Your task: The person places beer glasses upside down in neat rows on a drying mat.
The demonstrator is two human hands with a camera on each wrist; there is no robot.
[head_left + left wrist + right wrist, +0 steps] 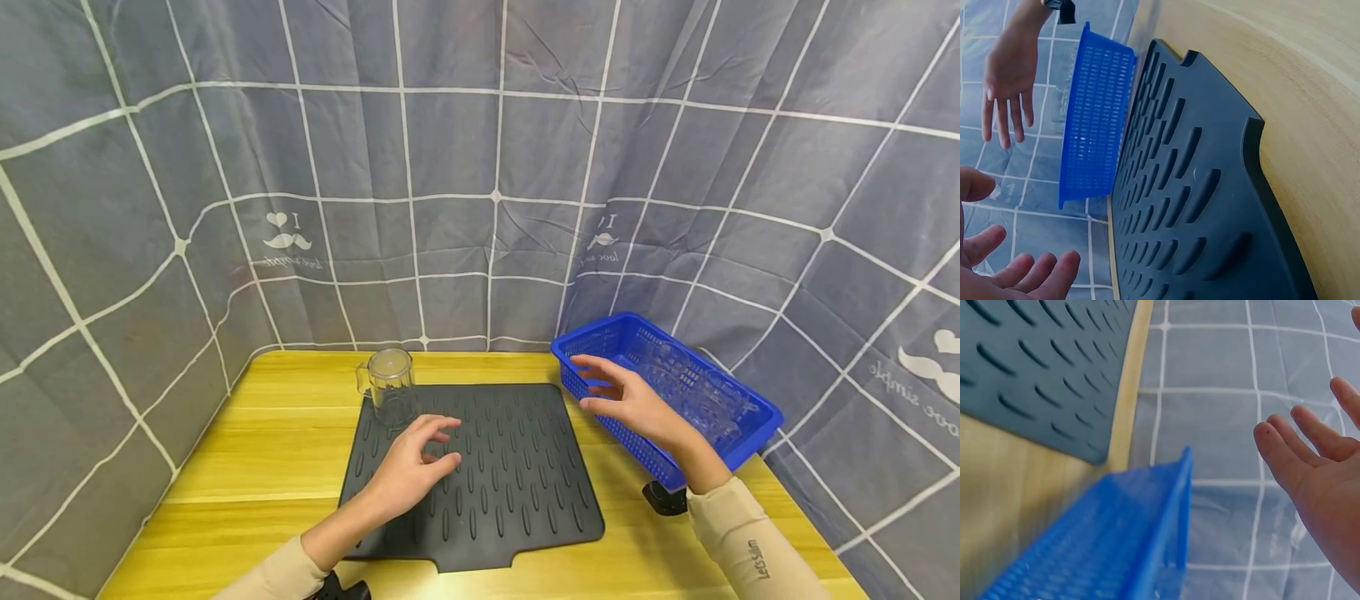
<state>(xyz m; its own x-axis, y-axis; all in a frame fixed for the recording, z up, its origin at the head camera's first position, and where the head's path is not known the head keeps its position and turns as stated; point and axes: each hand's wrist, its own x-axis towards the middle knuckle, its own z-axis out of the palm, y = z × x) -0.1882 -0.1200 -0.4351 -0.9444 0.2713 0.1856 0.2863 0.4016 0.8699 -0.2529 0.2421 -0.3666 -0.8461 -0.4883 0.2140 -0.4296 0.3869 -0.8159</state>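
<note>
My left hand (411,468) hovers over the dark ridged drying mat (517,467), fingers relaxed and holding nothing. Beyond that hand, a clear glass mug (392,387) stands at the mat's far left corner, its handle pointing left. Over the near left side of the blue plastic basket (637,442) is my right hand (630,404), its fingers loosely bent with nothing between them. Inside the basket lie clear glass items (697,392); their exact kind and number are hard to make out. In the left wrist view the right hand (1010,81) appears beside the basket (1097,119), fingers extended.
The mat and basket rest on a yellow wood-grain table (247,467). A grey curtain with white grid lines (450,167) surrounds the table at the back and both sides. The basket sits at the table's right, close to the curtain.
</note>
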